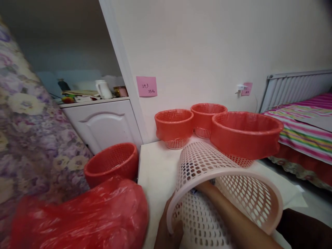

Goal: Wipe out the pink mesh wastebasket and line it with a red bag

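Observation:
A pale pink plastic mesh basket [202, 169] lies tipped on its side on the white table, its wide mouth facing me. My left hand [169, 226] grips the left part of its rim, thumb inside and fingers outside. My right forearm goes in through the mouth, and my right hand [203, 187] is deep inside against the basket's inner wall. Dark bits of something, perhaps cloth, show around that hand. The mesh largely hides its fingers, so I cannot make out what they hold.
Behind stand three baskets lined with red bags: left [174, 128], middle [207, 119] and right [246, 138]. Another red-lined basket [112, 162] is lower left, behind a loose red plastic bag [103, 211]. A floral curtain [28, 121] hangs left; a bed [306, 121] stands right.

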Action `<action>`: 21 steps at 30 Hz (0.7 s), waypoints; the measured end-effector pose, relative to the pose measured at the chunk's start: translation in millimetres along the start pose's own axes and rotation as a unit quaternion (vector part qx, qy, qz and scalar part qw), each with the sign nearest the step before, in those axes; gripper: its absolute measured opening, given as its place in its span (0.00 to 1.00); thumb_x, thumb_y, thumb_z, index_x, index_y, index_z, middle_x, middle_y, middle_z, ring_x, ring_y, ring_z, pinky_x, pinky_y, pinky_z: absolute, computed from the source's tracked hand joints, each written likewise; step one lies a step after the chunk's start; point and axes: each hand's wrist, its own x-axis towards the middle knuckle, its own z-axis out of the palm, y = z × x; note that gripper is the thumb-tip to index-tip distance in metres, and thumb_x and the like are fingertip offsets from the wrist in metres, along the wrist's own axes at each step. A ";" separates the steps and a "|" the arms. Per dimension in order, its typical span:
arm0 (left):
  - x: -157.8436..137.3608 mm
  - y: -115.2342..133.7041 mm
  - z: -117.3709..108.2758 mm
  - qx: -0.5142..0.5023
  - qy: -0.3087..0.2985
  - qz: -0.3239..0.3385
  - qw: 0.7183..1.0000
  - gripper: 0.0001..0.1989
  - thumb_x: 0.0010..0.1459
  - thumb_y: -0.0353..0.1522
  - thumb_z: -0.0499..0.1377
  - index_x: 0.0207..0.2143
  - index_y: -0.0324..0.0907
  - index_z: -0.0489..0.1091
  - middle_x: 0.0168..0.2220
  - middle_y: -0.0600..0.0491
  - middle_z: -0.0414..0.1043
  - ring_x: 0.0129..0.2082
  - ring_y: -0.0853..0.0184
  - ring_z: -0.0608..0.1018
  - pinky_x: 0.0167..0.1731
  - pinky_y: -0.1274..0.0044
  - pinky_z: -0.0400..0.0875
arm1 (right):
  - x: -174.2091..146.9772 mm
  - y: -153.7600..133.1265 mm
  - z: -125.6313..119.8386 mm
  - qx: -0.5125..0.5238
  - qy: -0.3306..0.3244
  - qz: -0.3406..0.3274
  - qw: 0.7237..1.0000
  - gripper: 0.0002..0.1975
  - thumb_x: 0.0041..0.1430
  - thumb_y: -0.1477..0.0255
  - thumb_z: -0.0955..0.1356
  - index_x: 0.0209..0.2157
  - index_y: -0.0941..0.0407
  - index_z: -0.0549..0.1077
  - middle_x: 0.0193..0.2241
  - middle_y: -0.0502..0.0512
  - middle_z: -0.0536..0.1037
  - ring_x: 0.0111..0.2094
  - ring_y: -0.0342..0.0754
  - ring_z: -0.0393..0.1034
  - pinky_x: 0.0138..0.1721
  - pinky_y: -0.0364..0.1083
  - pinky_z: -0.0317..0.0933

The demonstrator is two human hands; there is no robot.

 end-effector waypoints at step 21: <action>6.2 12.4 -3.0 0.082 0.011 0.092 0.992 0.23 0.55 0.40 0.58 0.52 0.41 0.66 0.51 0.47 0.73 0.51 0.54 0.74 0.53 0.66 0.68 | -148.9 -46.3 -46.9 0.070 -0.303 -0.061 0.948 0.17 0.47 0.68 0.67 0.42 0.49 0.74 0.44 0.49 0.78 0.44 0.54 0.71 0.44 0.46 0.63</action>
